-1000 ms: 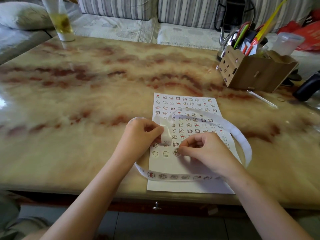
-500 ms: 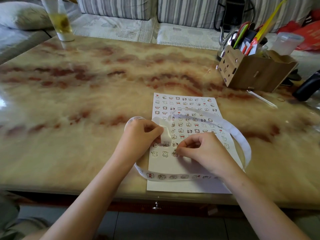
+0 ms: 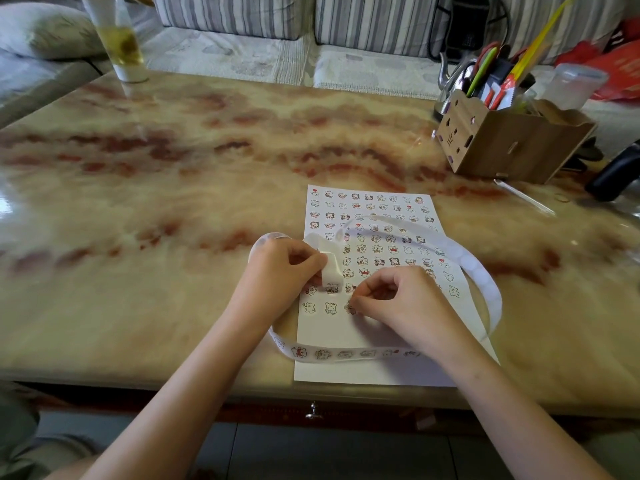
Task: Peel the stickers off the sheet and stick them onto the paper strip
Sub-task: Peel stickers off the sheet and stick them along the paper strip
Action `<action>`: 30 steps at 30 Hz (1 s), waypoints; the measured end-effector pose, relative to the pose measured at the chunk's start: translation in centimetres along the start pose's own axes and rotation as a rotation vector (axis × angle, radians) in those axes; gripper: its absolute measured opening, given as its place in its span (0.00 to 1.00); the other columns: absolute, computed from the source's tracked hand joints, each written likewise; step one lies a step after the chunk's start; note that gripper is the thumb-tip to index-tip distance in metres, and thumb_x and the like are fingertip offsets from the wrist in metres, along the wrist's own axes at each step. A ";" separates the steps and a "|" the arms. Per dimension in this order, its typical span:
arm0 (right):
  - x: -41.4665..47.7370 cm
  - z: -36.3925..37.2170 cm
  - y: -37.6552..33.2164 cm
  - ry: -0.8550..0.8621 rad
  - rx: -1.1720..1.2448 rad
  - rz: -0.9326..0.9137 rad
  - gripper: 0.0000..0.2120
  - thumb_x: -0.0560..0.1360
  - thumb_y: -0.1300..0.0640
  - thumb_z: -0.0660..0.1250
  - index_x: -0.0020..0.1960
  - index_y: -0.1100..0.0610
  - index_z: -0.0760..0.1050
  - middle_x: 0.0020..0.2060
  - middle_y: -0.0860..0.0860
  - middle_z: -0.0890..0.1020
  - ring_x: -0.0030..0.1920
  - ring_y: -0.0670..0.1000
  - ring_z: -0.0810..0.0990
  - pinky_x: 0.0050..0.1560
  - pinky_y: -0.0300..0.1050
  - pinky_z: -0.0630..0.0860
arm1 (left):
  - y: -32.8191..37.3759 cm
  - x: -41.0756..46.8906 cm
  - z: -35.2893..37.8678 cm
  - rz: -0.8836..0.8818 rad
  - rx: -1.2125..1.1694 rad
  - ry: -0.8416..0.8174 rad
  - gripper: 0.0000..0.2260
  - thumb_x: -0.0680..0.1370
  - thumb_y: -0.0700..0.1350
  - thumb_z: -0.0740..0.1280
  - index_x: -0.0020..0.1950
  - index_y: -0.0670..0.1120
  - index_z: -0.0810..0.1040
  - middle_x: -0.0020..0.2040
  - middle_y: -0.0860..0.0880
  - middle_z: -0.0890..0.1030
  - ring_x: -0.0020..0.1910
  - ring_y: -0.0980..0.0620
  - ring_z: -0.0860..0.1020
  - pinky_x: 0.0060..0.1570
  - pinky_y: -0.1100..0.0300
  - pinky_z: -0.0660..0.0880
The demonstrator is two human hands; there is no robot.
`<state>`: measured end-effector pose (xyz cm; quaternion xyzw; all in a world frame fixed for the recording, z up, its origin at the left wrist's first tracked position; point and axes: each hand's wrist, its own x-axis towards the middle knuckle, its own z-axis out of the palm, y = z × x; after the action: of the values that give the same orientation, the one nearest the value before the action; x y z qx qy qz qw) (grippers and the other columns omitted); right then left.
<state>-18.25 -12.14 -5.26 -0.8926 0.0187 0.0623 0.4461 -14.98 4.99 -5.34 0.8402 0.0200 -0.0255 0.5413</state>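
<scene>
A white sticker sheet [image 3: 372,209] with rows of small cartoon stickers lies on the marble table near its front edge. A long white paper strip [image 3: 485,282] loops over and around the sheet; its near run [image 3: 346,353] carries several stickers. My left hand [image 3: 280,271] grips one end of the strip at the sheet's left edge. My right hand [image 3: 398,299] lies on the sheet's lower part, fingers curled, its fingertips pinching at a sticker [image 3: 349,307] in the lowest row. Whether that sticker has lifted off is hidden by the fingers.
A cardboard organiser [image 3: 509,143] full of pens and scissors stands at the back right, with a clear plastic cup [image 3: 575,84] behind it. A tall glass of yellow drink [image 3: 121,46] stands at the back left. A dark object [image 3: 616,174] lies at the right edge. A striped sofa is beyond.
Almost nothing has moved. My right fingertips have shifted slightly left on the lowest sticker row; my left hand keeps hold of the strip end.
</scene>
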 end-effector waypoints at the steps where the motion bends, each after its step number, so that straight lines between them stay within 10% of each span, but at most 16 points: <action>1: 0.0 0.1 0.1 0.014 -0.013 -0.003 0.03 0.67 0.55 0.74 0.36 0.52 0.82 0.31 0.45 0.83 0.30 0.40 0.76 0.40 0.43 0.73 | 0.0 0.0 0.0 0.001 0.002 0.003 0.08 0.75 0.41 0.69 0.36 0.45 0.83 0.39 0.43 0.83 0.43 0.48 0.82 0.49 0.53 0.79; 22: 0.8 -0.5 0.5 -0.040 -0.117 -0.012 0.07 0.70 0.54 0.73 0.42 0.50 0.75 0.31 0.45 0.77 0.31 0.42 0.73 0.36 0.40 0.67 | -0.3 0.2 0.0 -0.005 0.038 0.010 0.08 0.75 0.44 0.69 0.36 0.46 0.83 0.39 0.44 0.84 0.46 0.50 0.81 0.52 0.50 0.78; 30: 0.2 -0.3 -0.7 0.137 0.110 -0.228 0.03 0.73 0.55 0.72 0.43 0.49 0.79 0.39 0.40 0.82 0.37 0.42 0.77 0.39 0.33 0.72 | 0.6 -0.1 -0.1 0.033 -0.129 0.035 0.08 0.77 0.41 0.68 0.39 0.44 0.82 0.35 0.48 0.84 0.32 0.56 0.82 0.38 0.65 0.79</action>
<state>-17.96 -11.95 -4.61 -0.8653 -0.0487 -0.0511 0.4963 -14.99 4.85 -4.70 0.8041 0.0174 -0.0006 0.5943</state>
